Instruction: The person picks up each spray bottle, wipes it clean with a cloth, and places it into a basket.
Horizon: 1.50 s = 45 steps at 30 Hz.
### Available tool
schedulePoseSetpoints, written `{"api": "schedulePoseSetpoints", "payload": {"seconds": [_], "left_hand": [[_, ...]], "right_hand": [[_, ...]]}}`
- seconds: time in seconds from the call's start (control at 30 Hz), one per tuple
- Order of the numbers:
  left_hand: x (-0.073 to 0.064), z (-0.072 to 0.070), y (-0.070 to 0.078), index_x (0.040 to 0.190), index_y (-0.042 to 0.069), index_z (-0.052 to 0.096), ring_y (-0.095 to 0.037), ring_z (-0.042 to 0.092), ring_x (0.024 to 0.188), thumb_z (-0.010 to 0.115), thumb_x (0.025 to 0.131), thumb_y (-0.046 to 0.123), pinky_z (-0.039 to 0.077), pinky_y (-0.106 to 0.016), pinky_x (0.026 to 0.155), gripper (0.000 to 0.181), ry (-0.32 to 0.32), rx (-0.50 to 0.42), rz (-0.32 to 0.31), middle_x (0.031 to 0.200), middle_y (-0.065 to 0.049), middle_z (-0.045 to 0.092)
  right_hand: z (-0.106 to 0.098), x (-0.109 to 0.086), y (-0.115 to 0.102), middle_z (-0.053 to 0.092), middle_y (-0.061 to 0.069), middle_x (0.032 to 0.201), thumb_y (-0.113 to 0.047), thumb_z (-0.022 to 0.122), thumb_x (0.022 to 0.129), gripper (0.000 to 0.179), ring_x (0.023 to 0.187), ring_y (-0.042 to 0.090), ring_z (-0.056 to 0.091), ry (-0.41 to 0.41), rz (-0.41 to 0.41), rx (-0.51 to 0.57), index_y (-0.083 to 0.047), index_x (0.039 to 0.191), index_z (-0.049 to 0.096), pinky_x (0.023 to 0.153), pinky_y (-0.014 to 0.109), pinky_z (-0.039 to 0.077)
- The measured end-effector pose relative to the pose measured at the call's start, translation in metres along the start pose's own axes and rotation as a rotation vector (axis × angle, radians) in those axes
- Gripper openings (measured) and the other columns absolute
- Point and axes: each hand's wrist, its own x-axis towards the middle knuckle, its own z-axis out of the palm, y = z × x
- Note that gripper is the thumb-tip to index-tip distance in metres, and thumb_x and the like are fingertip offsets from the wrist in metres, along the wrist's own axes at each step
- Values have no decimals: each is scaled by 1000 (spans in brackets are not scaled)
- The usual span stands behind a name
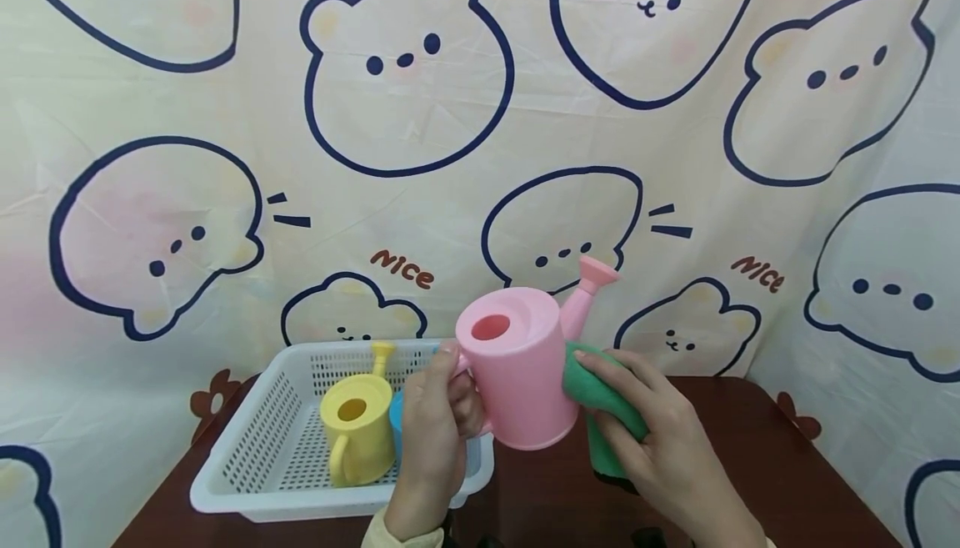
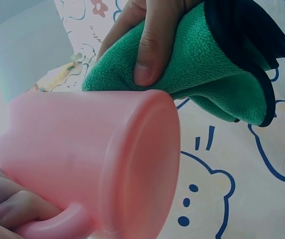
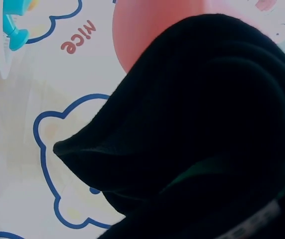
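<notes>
A pink watering can (image 1: 521, 381) is held up over the table, its spout pointing up and to the right. My left hand (image 1: 435, 423) grips it by the handle, fingers curled through the loop. My right hand (image 1: 663, 431) pinches a folded green cloth (image 1: 600, 389) with dark edging against the can's right side, below the spout. In the left wrist view the thumb lies on the cloth (image 2: 192, 55), right at the can's wall, and the can's base faces the camera. The cloth's dark underside (image 3: 197, 124) fills much of the right wrist view and hides most of the right hand.
On the left of the dark brown table (image 1: 750, 448) stands a white perforated basket (image 1: 255, 439). A yellow watering can (image 1: 363, 431) is inside it, beside a blue one (image 1: 396, 414) mostly hidden behind my left hand. A curtain (image 1: 420, 223) printed with cartoon animals hangs behind.
</notes>
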Motion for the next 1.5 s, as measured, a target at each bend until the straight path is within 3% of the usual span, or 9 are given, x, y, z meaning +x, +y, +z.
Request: {"api": "schedulePoseSetpoints", "payload": {"seconds": [0.17, 0.6, 1.5], "left_hand": [[0, 1, 0, 64, 5, 23, -16, 18, 41, 36, 113, 30, 14, -28, 40, 57, 29, -42, 35, 52, -3, 20], [0, 0, 1, 65, 5, 26, -22, 20, 41, 34, 114, 31, 18, -34, 39, 56, 82, -39, 156, 53, -6, 24], [0, 2, -1, 66, 3, 23, -20, 18, 43, 36, 114, 32, 16, -34, 40, 57, 201, -36, 204, 53, -4, 23]], "right_hand": [[2, 0, 1, 64, -7, 133, 3, 80, 88, 70, 103, 8, 60, -7, -21, -1, -36, 143, 63, 82, 28, 62], [3, 1, 2, 64, -6, 135, 8, 80, 84, 76, 105, 11, 64, -37, -45, -17, -37, 143, 63, 84, 32, 63], [8, 11, -2, 65, -10, 133, 1, 82, 86, 71, 105, 10, 64, -79, -57, -31, -40, 141, 63, 85, 35, 64]]}}
